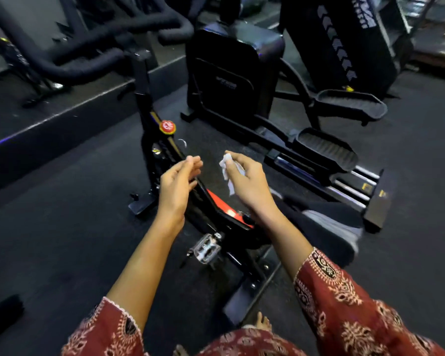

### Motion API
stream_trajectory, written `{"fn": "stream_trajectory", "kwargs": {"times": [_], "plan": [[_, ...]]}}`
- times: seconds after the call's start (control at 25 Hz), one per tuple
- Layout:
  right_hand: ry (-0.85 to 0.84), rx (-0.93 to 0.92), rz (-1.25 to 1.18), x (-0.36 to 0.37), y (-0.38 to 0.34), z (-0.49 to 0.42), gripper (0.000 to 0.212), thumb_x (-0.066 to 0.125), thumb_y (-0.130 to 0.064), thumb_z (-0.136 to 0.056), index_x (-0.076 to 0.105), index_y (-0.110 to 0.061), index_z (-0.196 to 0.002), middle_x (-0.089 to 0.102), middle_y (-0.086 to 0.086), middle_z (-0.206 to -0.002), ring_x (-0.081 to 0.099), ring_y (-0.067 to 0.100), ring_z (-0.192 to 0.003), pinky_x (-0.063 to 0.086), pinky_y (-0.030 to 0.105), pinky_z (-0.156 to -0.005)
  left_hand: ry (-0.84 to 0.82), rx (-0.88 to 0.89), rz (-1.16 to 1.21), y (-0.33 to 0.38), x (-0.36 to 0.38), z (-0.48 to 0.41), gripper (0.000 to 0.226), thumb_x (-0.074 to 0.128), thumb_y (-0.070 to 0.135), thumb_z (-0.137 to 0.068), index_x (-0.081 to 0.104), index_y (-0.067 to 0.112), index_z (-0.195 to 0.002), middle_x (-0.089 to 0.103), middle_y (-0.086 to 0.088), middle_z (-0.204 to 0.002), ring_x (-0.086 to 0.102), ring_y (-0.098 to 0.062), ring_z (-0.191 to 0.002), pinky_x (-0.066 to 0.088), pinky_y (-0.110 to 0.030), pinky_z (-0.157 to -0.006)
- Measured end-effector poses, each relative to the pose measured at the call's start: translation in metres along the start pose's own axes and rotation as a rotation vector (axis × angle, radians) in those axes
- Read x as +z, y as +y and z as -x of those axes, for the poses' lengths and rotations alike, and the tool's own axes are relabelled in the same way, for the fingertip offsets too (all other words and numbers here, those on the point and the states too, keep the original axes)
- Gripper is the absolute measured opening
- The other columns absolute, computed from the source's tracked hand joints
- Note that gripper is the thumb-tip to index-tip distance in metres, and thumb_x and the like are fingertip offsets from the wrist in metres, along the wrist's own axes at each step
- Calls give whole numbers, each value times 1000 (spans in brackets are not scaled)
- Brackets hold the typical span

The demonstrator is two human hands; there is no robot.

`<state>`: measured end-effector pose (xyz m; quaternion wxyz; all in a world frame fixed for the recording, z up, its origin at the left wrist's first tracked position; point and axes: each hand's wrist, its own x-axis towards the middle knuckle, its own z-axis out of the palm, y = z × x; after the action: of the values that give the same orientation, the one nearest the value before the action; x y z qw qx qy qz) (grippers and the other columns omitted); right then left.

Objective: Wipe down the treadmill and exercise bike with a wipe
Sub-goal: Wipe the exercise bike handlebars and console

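Note:
A black exercise bike [162, 150] with a red knob [167, 126] and a red frame panel [220, 204] stands below me, its silver pedal [206, 248] near the centre. My right hand [247, 179] pinches a crumpled white wipe [228, 168] above the bike's frame. My left hand [177, 183] hovers beside it, fingers relaxed and holding nothing, a short gap from the wipe. The bike's saddle [327, 222] shows at the right, partly hidden by my right forearm. No treadmill is clearly identifiable.
A black elliptical trainer [231, 73] with two foot plates [327, 150] stands just beyond the bike. A raised black platform [62, 116] with more machines runs along the left. Dark rubber floor [62, 227] surrounds the bike. My bare foot [264, 323] is near the bike's rear base.

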<state>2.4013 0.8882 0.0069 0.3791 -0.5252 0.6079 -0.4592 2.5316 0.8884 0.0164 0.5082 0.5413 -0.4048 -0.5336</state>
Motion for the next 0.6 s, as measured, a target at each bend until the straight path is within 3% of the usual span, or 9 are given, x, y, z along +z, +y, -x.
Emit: {"fn": "stream_trajectory", "kwargs": {"times": [0.24,0.4,0.6], "plan": [[-101,-67,-389,137,-86,-8,22,56,-38,-88,67,-22,-77,63,-1,-79,56,12,-75,46,41,-77,130,109,42,64,-135,-7,28,42,30,-101,66,17,-100,68,0,-109,61,-15,-109,44,-30,-93],[-214,-105,-475,193,-126,-4,24,51,-18,-99,60,-7,-79,52,10,-77,44,18,-67,34,35,-65,188,163,48,89,-199,-10,29,42,31,-101,66,15,-105,67,-3,-115,61,-15,-110,44,-31,-96],[-256,-128,-549,250,-162,-31,23,51,-12,-99,61,-13,-78,53,4,-69,48,11,-69,38,21,-63,235,216,71,111,-253,-39,26,43,30,-101,65,17,-102,67,-3,-115,61,-15,-108,44,-32,-96]]}}
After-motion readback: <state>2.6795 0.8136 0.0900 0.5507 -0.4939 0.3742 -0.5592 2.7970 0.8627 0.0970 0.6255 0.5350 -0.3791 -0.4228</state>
